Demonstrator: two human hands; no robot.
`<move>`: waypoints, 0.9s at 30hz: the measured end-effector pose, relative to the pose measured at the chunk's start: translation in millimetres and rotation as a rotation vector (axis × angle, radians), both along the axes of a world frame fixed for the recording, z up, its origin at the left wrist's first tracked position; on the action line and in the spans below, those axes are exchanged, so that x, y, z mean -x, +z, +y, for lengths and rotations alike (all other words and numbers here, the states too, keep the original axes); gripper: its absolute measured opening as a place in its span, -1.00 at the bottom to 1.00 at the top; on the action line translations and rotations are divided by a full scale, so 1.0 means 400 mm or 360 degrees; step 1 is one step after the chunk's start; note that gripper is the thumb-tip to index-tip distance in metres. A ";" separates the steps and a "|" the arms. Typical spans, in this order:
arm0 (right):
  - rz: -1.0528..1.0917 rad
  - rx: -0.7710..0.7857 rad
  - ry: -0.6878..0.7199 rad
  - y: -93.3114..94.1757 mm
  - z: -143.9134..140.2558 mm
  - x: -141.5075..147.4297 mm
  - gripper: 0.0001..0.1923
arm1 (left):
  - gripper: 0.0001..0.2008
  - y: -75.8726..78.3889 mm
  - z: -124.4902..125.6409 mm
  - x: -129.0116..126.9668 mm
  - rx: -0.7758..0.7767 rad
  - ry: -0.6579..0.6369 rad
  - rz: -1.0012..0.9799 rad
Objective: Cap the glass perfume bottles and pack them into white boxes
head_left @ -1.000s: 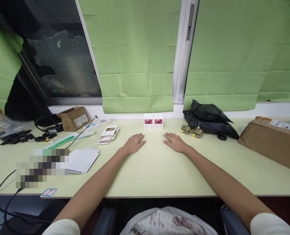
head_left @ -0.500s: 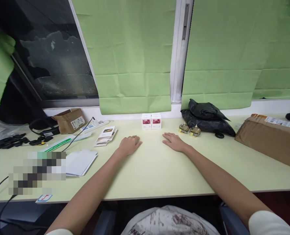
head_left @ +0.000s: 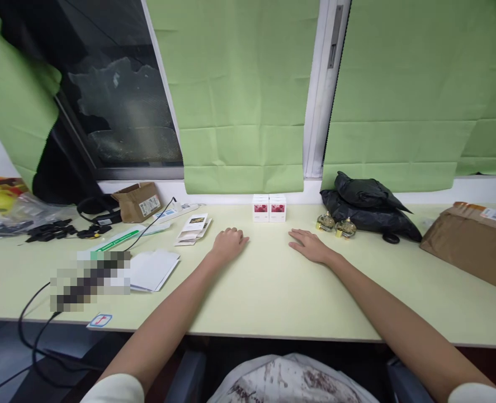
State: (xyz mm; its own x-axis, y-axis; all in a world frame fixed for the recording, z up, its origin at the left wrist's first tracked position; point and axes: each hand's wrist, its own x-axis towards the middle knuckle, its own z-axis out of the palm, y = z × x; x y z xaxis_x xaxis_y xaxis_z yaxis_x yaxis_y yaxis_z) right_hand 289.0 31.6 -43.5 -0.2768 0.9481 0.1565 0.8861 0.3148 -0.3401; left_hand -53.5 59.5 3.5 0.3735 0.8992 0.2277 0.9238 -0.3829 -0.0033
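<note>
— Boxes first: two small white boxes (head_left: 269, 207) with red pictures on their fronts are standing side by side, touching each other, just beyond both hands and midway between them, against the white sill. Are the hands holding anything?

— No. In the head view the left hand (head_left: 229, 244) is lying palm down on the pale green table (head_left: 273, 291), its fingers curling under a little, gripping nothing. The right hand (head_left: 311, 246) is resting flat with its fingers spread, also empty. Neither is touching the boxes; both are sitting near them, a little short of them.

— What is lying about the left hand?

— Just to its outer side, a small stack of printed leaflets (head_left: 194, 229) is fanning out. Further out and nearer the person, white sheets (head_left: 152, 269) are lying beside a blurred patch. Beyond those, a black cable (head_left: 151, 224) is running past an open cardboard carton (head_left: 137, 201), with black headphones (head_left: 93, 211) next to it.

— And about the right hand?

— Beyond it and slightly outward, two small glass bottles (head_left: 335, 224) with gold trim are standing together, touching a crumpled black plastic bag (head_left: 367, 204) behind them. Well out to that side, a brown cardboard parcel (head_left: 469, 243) is sitting on the table. Green blinds (head_left: 243, 95) are hanging behind everything.
</note>
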 end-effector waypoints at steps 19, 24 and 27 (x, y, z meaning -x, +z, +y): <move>0.0019 -0.0012 0.0040 -0.005 -0.002 -0.016 -0.28 | -0.35 0.009 0.060 0.124 -0.0522 0.0808 -0.0048; 0.0046 -0.0031 0.0049 -0.002 -0.005 -0.014 -0.30 | -0.20 0.000 0.089 0.185 -0.0471 0.1126 -0.0136; 0.0046 -0.0034 0.0053 0.000 -0.008 -0.013 -0.30 | -0.20 0.001 0.102 0.211 -0.0358 0.1257 -0.0201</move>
State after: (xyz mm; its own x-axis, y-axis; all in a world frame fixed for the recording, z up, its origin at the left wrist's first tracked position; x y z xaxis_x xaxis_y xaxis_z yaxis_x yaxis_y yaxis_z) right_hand 294.1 28.6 -43.5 -0.3033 0.9348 0.1849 0.8649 0.3515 -0.3584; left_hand -137.8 100.5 3.7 -0.3889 0.8141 0.4312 0.9190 0.3756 0.1196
